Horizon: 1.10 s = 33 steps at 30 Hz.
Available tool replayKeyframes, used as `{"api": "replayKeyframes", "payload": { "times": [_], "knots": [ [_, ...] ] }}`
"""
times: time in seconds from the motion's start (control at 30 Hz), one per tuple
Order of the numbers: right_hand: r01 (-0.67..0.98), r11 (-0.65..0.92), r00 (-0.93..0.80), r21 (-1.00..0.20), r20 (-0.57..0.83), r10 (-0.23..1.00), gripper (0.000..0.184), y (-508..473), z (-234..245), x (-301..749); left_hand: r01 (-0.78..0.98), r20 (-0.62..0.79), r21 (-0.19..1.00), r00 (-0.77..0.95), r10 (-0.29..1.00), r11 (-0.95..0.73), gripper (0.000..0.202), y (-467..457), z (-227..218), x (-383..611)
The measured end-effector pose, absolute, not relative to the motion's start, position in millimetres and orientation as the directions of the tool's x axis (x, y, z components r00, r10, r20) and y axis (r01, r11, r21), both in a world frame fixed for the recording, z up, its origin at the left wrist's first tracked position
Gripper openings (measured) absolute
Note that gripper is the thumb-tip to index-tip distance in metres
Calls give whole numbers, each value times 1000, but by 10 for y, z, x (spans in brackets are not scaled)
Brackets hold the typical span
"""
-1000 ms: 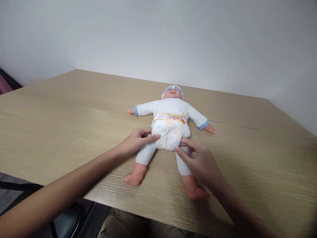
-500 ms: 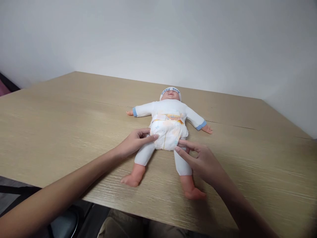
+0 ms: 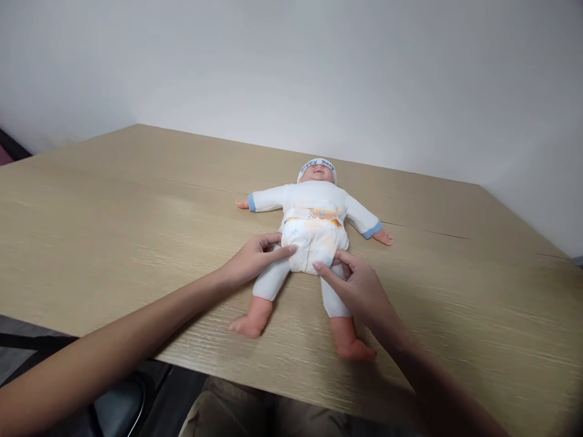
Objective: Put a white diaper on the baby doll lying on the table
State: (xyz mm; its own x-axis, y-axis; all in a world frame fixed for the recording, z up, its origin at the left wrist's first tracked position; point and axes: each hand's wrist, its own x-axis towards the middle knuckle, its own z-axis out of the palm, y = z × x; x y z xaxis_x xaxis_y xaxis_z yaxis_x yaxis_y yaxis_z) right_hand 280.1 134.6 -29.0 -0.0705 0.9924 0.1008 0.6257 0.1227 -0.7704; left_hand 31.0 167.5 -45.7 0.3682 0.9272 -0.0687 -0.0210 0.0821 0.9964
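A baby doll (image 3: 314,197) in a white suit with blue cuffs lies on its back on the wooden table (image 3: 136,200), arms spread, head away from me. It wears a white diaper (image 3: 314,241) with an orange printed waistband. My left hand (image 3: 255,258) pinches the diaper's leg edge at the doll's right hip, forefinger laid across it. On the other side, my right hand (image 3: 357,285) pinches the diaper's leg edge by the doll's left thigh, with its fingers curled.
The light wooden table runs wide on both sides of the doll, against a plain white wall (image 3: 319,73). Its near edge crosses the bottom of the view. Under it show a dark chair (image 3: 118,406) and my lap (image 3: 237,416).
My right hand has slid inward toward the doll's crotch and curled tighter on the diaper edge. The left hand has kept its hold. The view has shifted slightly.
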Motion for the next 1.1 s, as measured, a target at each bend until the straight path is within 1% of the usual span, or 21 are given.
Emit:
{"api": "replayKeyframes", "payload": {
  "times": [0.1,0.23,0.3,0.43,0.63,0.87,1.1],
  "knots": [
    [593,117,-89,-797,80,993,42,1348,-286,2835,-39,-69,995,392,917,92,46,1702,-474,288],
    [577,103,-52,-810,89,995,44,1323,-277,2857,-76,-76,990,432,899,121,42,1733,-484,266],
    [547,96,-42,-831,87,995,46,1317,-285,2860,-106,-82,985,426,901,139,43,1742,-490,266],
    [460,92,-77,-883,63,995,49,1349,-329,2875,-155,-102,971,412,906,179,45,1753,-500,274],
    [371,64,-60,-927,45,997,55,1392,-375,2877,-126,-149,970,371,916,209,46,1738,-410,285],
    [271,4,-60,-963,-13,998,50,1405,-355,2882,-177,-113,969,308,945,174,52,1713,-392,330],
    [228,-41,-23,-973,-47,999,48,1401,-333,2860,-202,-151,955,295,944,216,52,1696,-417,359]
  ]
}}
